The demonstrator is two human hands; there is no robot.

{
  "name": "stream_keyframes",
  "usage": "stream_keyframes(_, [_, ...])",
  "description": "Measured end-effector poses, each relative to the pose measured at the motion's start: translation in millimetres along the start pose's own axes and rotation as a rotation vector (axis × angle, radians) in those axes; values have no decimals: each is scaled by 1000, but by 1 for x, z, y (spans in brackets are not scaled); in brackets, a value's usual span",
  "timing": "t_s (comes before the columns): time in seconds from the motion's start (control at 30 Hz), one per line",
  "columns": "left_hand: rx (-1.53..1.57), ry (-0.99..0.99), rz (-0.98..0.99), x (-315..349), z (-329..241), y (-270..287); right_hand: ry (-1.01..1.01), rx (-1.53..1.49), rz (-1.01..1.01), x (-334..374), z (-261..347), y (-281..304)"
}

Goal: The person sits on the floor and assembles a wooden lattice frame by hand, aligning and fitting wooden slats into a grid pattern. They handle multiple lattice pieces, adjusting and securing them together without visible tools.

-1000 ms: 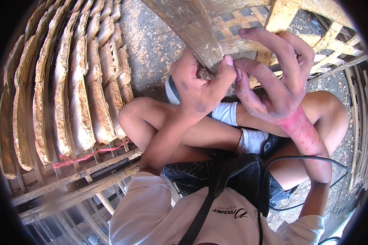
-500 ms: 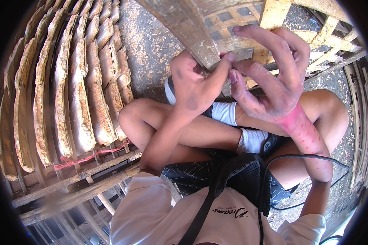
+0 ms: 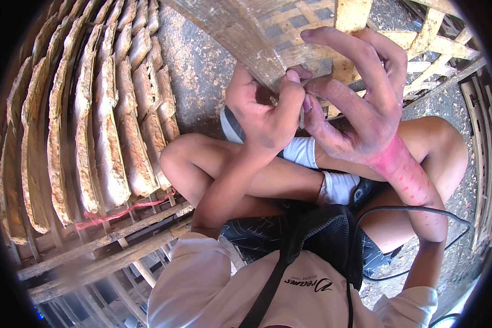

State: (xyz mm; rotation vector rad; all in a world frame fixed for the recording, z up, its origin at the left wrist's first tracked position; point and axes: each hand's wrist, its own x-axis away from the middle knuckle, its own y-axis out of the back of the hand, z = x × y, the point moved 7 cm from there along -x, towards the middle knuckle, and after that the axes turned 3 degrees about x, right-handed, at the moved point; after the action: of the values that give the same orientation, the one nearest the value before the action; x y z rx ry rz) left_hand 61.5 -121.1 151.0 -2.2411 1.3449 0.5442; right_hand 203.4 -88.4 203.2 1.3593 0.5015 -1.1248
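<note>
A weathered wooden board [image 3: 232, 33] slants down from the top of the view to a point in front of my crossed legs. My left hand [image 3: 259, 117] is closed around its lower end, with the thumb along the right side. Close beside it, my right hand [image 3: 361, 106] pinches thumb and index finger together against the left thumb, its other fingers raised and curved. Between the two thumbs shows a thin pale sliver; most of it is hidden by fingers, so its kind is unclear.
To the left stand rows of rough, crusted brown-and-white slabs [image 3: 106, 131] over bamboo rails [image 3: 109, 235], with pink string [image 3: 123, 213] along them. A pale slatted frame [image 3: 410, 46] lies at upper right, near woven lattice [image 3: 303, 24]. A black cable [image 3: 410, 209] loops by my right forearm.
Both hands and the board's lower end have shifted slightly left. The slatted frame at upper right has moved slightly left as well. My grips look much the same.
</note>
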Motion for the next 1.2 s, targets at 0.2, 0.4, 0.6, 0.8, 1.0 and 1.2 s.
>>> stream_keyframes(0.2, [-78,36,19,-2,0,-2,-7,-43,-22,6,-6,-1])
stream_keyframes(0.4, [-95,73,-32,-2,-2,0,-28,-58,1,7,-4,-2])
stream_keyframes(0.6, [-229,182,-3,-5,-9,2,-7,-50,2,8,-6,-1])
stream_keyframes(0.8, [-9,187,59,-3,4,14,-88,-150,-19,15,-2,-7])
stream_keyframes(1.0, [144,134,13,-2,3,19,-832,-918,110,45,-26,-54])
stream_keyframes(1.2, [149,28,-28,2,5,22,-1123,-1382,113,51,-17,-66])
